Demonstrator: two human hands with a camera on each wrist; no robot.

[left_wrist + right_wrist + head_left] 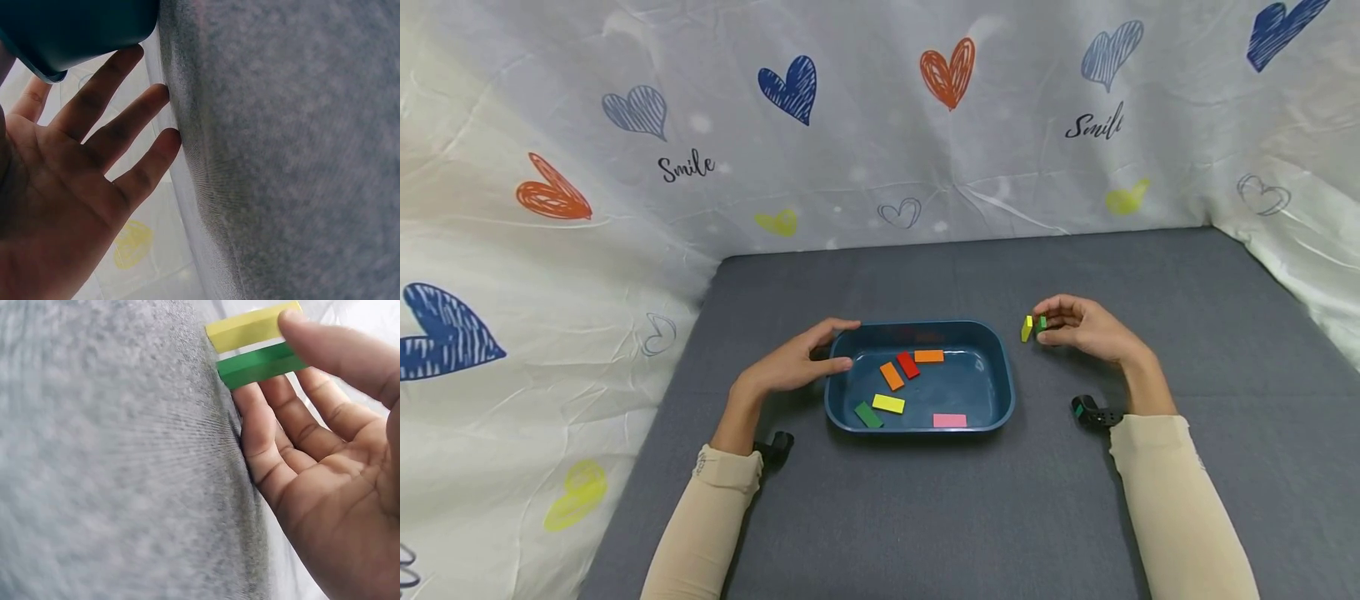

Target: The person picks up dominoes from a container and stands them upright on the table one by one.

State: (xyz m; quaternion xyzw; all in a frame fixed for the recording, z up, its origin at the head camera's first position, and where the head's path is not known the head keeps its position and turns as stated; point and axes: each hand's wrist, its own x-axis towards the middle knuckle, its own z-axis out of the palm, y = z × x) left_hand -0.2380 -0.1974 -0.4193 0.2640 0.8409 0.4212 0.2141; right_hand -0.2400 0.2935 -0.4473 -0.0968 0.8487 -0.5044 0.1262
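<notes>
Left hand (790,360) splayed at the blue tray (973,383), right hand (1088,328) pinches a standing green block (257,366) right of a yellow block (245,329), seemingly placing, needing gentle release.

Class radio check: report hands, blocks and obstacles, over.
Left fingers on blue tray. Right fingers holding upright green block. Possible obstacle: yellow block standing beside it.

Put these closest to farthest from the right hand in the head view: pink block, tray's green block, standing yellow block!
1. Standing yellow block: outside the tray, beside the right hand.
2. Pink block: inside, near edge, right of middle.
3. Green block: inside, near left corner.
</notes>
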